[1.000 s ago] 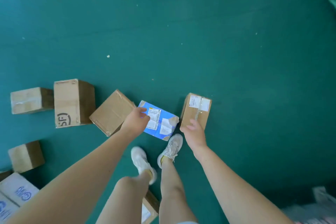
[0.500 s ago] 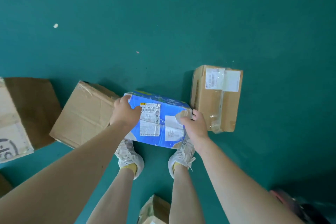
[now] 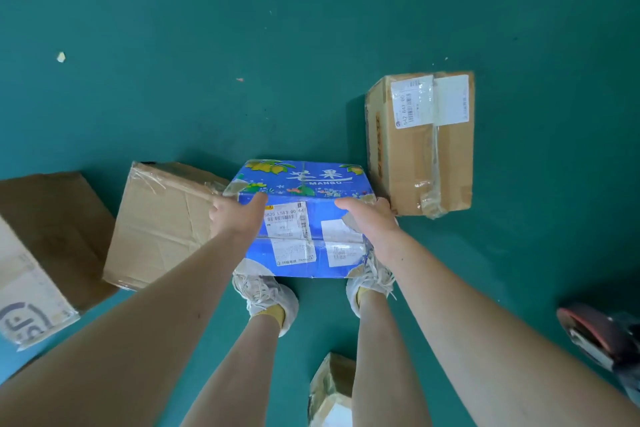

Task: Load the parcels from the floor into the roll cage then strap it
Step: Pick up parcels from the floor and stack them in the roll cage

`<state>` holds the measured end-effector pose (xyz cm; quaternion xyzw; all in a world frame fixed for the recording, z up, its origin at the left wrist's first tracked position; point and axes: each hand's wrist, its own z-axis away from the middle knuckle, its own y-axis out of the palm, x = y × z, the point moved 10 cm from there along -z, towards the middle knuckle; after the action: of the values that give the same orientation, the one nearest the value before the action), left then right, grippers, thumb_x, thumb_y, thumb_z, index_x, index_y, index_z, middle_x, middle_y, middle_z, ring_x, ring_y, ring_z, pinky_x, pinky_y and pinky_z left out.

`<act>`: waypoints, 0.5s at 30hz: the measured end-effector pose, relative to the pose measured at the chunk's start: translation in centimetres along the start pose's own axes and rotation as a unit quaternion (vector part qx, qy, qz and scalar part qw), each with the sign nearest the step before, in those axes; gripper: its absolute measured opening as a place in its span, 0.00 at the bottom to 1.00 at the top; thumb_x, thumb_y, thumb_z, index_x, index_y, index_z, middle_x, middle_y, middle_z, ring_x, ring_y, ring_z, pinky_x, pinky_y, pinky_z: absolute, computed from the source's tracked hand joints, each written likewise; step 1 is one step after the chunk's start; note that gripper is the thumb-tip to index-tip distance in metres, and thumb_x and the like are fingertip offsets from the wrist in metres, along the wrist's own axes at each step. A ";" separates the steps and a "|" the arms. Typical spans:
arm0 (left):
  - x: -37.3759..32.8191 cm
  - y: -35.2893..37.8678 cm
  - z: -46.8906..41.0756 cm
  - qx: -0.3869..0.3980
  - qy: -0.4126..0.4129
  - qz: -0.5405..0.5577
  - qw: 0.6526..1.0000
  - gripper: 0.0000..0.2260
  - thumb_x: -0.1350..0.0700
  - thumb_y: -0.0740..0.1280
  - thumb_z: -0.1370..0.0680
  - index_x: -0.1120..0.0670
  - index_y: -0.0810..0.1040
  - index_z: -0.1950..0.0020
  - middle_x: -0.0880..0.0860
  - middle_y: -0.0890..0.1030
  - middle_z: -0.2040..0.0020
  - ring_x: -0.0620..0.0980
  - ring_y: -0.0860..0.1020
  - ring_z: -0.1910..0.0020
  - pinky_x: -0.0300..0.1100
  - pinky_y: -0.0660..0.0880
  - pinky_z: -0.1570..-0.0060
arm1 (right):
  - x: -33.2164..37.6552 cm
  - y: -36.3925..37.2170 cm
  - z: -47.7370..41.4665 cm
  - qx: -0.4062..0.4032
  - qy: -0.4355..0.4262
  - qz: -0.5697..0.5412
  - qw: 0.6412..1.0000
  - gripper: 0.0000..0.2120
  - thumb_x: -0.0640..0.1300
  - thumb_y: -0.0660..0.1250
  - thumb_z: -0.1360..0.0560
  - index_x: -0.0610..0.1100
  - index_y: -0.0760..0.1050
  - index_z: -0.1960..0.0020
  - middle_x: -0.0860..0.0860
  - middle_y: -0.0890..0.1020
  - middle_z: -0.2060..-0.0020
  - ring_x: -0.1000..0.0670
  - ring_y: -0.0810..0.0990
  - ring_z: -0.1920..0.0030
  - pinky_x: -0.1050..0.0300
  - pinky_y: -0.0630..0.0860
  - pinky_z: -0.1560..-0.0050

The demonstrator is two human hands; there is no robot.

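Blue mango box (image 3: 304, 218) is held over the person's toes. Left hand (image 3: 235, 215) clasps its 9 o'clock edge and right hand (image 3: 370, 218) its 3 o'clock edge, thumbs on top. Brown parcel (image 3: 162, 218) lies at 9 o'clock, labelled parcel (image 3: 415, 163) at 2 o'clock, both on the green floor (image 3: 311, 45).

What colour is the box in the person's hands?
The box is blue with fruit pictures; head view.

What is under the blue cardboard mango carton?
Toes of white trainers sit beneath the blue cardboard mango carton's near edge, on green floor; whatever lies under its middle is covered.
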<state>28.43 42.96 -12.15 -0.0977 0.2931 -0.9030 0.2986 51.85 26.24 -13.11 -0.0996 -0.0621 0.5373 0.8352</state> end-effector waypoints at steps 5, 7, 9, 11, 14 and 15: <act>0.4 -2.7 4.8 -0.010 0.002 -0.020 1.000 0.32 0.45 0.67 0.24 0.63 0.62 0.29 0.61 0.66 0.32 0.61 0.71 0.37 0.55 0.71 0.38 | -1.7 -0.7 4.4 0.000 -0.010 -0.042 0.999 0.38 0.53 0.75 0.30 0.44 0.62 0.27 0.47 0.73 0.35 0.46 0.75 0.39 0.51 0.70 0.42; -0.2 -4.6 7.0 -0.021 0.017 -0.030 0.999 0.32 0.44 0.66 0.24 0.63 0.62 0.29 0.60 0.65 0.32 0.61 0.71 0.38 0.56 0.71 0.38 | -1.9 -1.3 6.9 -0.010 -0.021 -0.059 0.998 0.36 0.53 0.76 0.31 0.43 0.66 0.29 0.47 0.72 0.36 0.50 0.78 0.47 0.51 0.72 0.43; -1.1 -6.8 9.5 -0.031 0.031 -0.045 0.998 0.33 0.43 0.66 0.24 0.62 0.61 0.29 0.60 0.65 0.32 0.62 0.70 0.36 0.56 0.70 0.37 | -2.1 -2.2 9.6 -0.020 -0.029 -0.080 0.996 0.29 0.52 0.75 0.30 0.43 0.70 0.34 0.48 0.73 0.43 0.52 0.77 0.54 0.52 0.73 0.47; -2.2 -9.1 12.3 -0.039 0.044 -0.072 0.996 0.36 0.41 0.66 0.24 0.62 0.58 0.26 0.61 0.64 0.30 0.63 0.67 0.33 0.55 0.68 0.35 | -2.8 -3.4 12.5 -0.039 -0.031 -0.104 0.993 0.28 0.55 0.76 0.31 0.44 0.72 0.37 0.49 0.72 0.44 0.49 0.77 0.52 0.52 0.74 0.47; -4.4 -12.6 16.9 -0.054 0.082 -0.111 0.989 0.38 0.37 0.66 0.25 0.62 0.59 0.27 0.62 0.64 0.30 0.62 0.65 0.32 0.52 0.66 0.34 | -3.5 -4.7 18.4 -0.064 -0.035 -0.143 0.987 0.37 0.64 0.76 0.41 0.46 0.73 0.39 0.49 0.71 0.46 0.48 0.77 0.50 0.49 0.77 0.44; -5.1 -13.5 18.5 -0.054 0.099 -0.125 0.986 0.38 0.36 0.66 0.25 0.62 0.61 0.28 0.62 0.64 0.31 0.62 0.66 0.33 0.51 0.65 0.34 | -4.0 -5.1 20.2 -0.073 -0.027 -0.160 0.984 0.44 0.68 0.74 0.48 0.47 0.72 0.38 0.49 0.70 0.44 0.46 0.78 0.47 0.46 0.78 0.43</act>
<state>32.51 46.05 10.75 -0.0601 0.3554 -0.9212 0.1468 50.45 22.54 7.69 -0.1340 -0.1390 0.3930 0.8990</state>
